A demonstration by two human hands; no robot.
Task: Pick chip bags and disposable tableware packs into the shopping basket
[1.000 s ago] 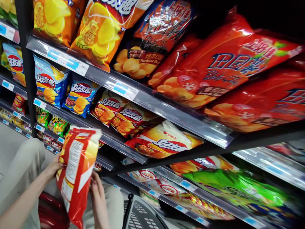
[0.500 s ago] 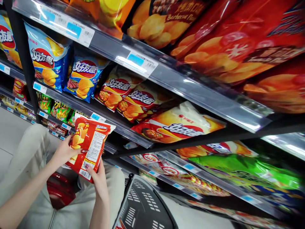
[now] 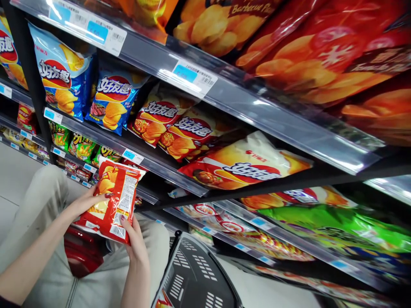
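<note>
A red bag of potato chips (image 3: 111, 201) is held between both hands above my lap, its printed back with text panel and barcode facing up. My left hand (image 3: 85, 204) grips the bag's left side, thumb laid across the front. My right hand (image 3: 135, 233) holds the lower right edge, thumb near the barcode; its other fingers are hidden behind the bag. Just beyond the bag, the shelf carries red chip bags (image 3: 157, 112) and blue chip bags (image 3: 111, 100).
A black shopping basket (image 3: 195, 273) with something red and yellow inside stands right of my knee. A large white-and-red chip bag (image 3: 237, 167) lies tilted on the shelf. The upper shelf edge (image 3: 154, 64) with price tags runs above. Green bags (image 3: 337, 226) fill a lower shelf.
The chip bag has shifted slightly left and turned a little, showing its side fold more. Both hands stay on it. The camera view has moved slightly.
</note>
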